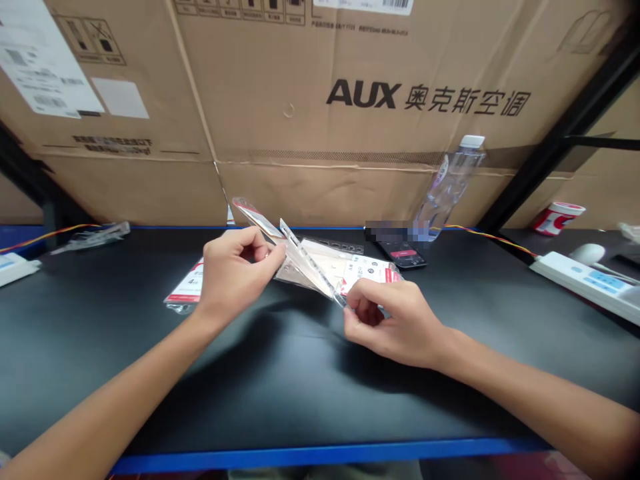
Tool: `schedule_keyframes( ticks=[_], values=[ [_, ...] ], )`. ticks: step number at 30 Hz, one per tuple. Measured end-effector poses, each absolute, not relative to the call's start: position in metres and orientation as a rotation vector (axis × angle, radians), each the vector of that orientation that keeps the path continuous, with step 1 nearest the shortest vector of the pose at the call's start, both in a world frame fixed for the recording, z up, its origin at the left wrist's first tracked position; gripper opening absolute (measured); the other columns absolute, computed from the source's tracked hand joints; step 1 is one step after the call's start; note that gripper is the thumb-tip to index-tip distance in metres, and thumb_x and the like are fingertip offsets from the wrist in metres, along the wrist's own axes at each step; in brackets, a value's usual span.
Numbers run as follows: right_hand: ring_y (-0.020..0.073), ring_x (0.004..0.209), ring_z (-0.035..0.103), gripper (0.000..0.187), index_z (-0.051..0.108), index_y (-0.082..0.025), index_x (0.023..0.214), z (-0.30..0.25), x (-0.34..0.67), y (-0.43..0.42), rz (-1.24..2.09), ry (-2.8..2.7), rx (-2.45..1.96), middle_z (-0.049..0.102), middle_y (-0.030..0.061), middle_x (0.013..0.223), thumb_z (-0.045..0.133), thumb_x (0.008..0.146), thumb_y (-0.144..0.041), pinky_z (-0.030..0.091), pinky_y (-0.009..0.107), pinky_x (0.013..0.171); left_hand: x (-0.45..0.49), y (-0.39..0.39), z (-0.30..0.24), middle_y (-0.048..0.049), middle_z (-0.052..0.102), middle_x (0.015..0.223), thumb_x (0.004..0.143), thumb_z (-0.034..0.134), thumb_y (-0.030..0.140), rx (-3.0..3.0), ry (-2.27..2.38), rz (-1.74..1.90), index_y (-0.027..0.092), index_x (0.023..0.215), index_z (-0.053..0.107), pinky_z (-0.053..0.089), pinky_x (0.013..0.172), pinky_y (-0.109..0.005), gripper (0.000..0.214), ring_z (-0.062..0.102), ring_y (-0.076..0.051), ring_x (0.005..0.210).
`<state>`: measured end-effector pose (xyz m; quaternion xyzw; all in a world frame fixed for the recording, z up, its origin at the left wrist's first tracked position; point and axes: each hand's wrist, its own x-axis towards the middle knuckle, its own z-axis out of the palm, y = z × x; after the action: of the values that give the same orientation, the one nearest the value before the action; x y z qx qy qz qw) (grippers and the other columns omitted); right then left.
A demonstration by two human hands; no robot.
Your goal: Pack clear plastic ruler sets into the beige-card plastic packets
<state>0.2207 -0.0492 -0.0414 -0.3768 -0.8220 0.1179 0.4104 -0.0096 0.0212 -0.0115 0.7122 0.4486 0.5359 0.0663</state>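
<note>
My left hand [235, 270] is closed in a pinch at the upper left part of a clear plastic packet [311, 261], which is tilted above the table. The lower right end of this packet is pinched between the thumb and fingers of my right hand [393, 320]. What lies inside it is too blurred to make out. Behind my hands lies another clear packet with a white and red printed card [369, 268], partly covered by my right fingers. A further packet with a white and red card [186, 287] rests beside my left hand, which hides part of it.
The black table [280, 400] has a blue front edge. A large cardboard box [280, 127] stands along the back. Towards the right are a phone [406, 255], a water bottle [450, 190], a red and white tub [556, 219] and a power strip [590, 283]. Crumpled plastic [95, 237] lies far left.
</note>
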Motion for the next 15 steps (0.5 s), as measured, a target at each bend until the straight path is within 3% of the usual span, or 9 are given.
schedule_keyframes(
  ticks=[15],
  values=[
    [0.0052,0.046,0.039,0.014,0.051,-0.02,0.072,-0.0397,0.2193,-0.0517,0.369,-2.103,-0.874,0.045,-0.0081,0.054,0.058,0.074,-0.009,0.035,0.018,0.047,-0.01,0.0216,-0.0107,0.0062,0.039,0.052,0.068,0.063,0.013,2.149,1.353,1.586,0.019,0.054,0.037,0.029,0.05,-0.023,0.03,0.036,-0.009,0.053]
  ],
)
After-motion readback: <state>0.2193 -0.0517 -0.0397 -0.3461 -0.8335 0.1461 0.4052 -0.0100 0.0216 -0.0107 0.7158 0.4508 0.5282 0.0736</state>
